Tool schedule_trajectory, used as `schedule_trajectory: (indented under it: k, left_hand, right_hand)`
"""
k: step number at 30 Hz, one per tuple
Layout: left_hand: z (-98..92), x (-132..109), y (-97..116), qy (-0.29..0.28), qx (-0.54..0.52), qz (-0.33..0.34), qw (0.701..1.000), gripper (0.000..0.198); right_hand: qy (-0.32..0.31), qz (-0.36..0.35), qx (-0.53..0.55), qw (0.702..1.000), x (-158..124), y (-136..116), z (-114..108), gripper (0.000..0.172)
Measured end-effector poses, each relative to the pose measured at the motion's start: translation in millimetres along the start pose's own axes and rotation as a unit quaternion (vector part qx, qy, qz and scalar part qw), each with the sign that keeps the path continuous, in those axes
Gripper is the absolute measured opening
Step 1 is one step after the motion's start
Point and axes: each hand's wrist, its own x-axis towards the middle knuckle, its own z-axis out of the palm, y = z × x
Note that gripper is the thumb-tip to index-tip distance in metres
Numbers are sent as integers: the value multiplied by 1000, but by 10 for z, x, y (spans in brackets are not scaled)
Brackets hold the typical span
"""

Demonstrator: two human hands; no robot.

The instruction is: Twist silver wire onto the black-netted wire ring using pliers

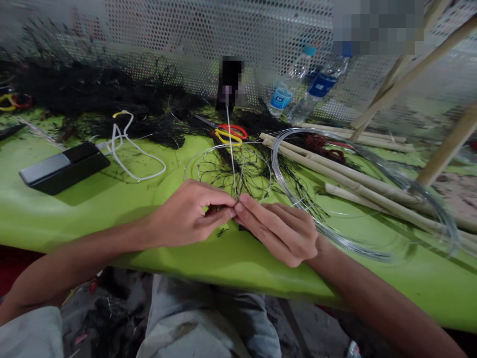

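My left hand (192, 211) and my right hand (281, 231) meet at the middle of the table's near side. Both are closed, thumbs and fingertips pinched together at the lower end of a thin pale wire (231, 149). The wire points up and away from me, its far end in front of a dark upright object (228, 72). What lies right between the fingertips is too small to make out. Just beyond my hands is a thin wire ring (198, 166) with black branching strands (219, 171) spread across it.
Red-and-yellow-handled scissors (231, 133) lie behind the ring. A coil of silvery wire (278, 171) and bamboo poles (346, 184) are at right. Two water bottles (281, 97) lean at the perforated back panel. Left are a black box (63, 166), a white cable (139, 176) and black fibres (93, 84).
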Motion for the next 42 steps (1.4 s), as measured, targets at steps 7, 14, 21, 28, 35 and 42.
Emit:
schedule_trajectory:
  k: [7,14,21,28,35,42]
  left_hand:
    - [46,-21,7,27,-49,-36,998,16]
    - [32,-23,6,28,-62,-22,997,13]
    - [47,-21,-46,66,-12,68,995,13]
    - [60,6,-68,98,52,130,985,15]
    - [-8,19,-30,67,52,100,991,19]
    - [-13,22,-52,51,59,115,990,22]
  right_hand:
    - [7,-14,-28,999,53,9,-5,19]
    - [43,20,-6,999,32,-3,13,21]
    - [-2,21,-6,1000,69,-27,-57,35]
    - [-2,52,2,999,97,-42,-77,37]
    - [13,136,11,991,82,-21,-25,40]
    - [12,87,-16,996,59,16,-9,50]
